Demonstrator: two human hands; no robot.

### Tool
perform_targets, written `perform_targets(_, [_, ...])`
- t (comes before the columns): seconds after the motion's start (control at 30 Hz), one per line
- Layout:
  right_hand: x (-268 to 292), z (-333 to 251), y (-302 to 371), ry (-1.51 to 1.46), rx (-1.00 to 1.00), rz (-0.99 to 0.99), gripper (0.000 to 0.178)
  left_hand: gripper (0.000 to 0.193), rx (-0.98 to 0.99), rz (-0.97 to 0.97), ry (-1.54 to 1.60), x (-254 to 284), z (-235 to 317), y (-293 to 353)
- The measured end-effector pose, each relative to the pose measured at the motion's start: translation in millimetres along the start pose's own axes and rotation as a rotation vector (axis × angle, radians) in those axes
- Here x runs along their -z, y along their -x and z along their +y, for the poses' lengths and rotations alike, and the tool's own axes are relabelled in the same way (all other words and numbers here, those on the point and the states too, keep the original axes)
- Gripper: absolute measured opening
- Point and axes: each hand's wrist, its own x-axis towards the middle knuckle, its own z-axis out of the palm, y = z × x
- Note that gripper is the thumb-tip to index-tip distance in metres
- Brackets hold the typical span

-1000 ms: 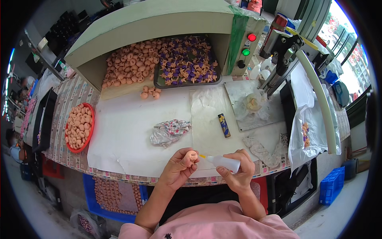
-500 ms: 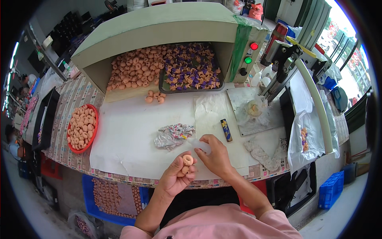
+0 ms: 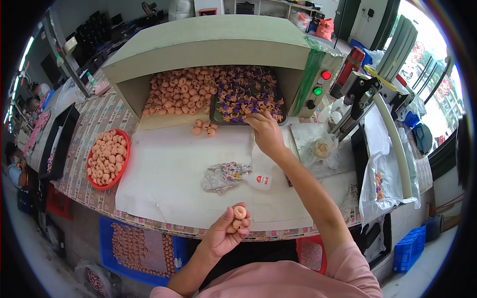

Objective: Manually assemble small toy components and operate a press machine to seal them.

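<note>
Now my left grip (image 3: 221, 236) is holding crowded balls (image 3: 240, 212), risking drops; is my right grip (image 3: 268, 133) pinching figures (image 3: 243, 94)? Can't tell.

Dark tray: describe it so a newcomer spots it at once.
Find the big pale-green housing with the wide opening. Inside, on the right, sits the dark tray, with the right hand at its front edge. Unlike the loose peach heap to its left, it has a raised rim and holds small purple-and-tan pieces.
</note>
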Motion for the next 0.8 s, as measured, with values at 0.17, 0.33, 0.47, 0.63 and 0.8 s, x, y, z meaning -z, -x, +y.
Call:
perform_targets(0.17, [-23, 25, -42, 0.114, -0.065, -0.460, 0.027, 0.039, -0.086, 0.046, -0.097, -9, -1, 10])
perform_targets(0.33, [-9, 29, -43, 0.041, -0.065, -0.408, 0.024, 0.040, -0.142, 0.044, -0.147, -4, 8, 17])
perform_targets(0.47, [26, -19, -8, -0.450, -0.360, -0.259, 0.019, 0.042, -0.188, 0.039, -0.236, -5, 15, 13])
perform_targets(0.63, [72, -93, 79, -0.885, -0.670, -0.317, 0.018, 0.042, -0.196, 0.069, -0.335, -12, 19, -8])
perform_targets(0.8, [87, -116, 129, -0.975, -0.657, -0.168, 0.021, 0.042, -0.197, 0.117, -0.483, -7, 4, -24])
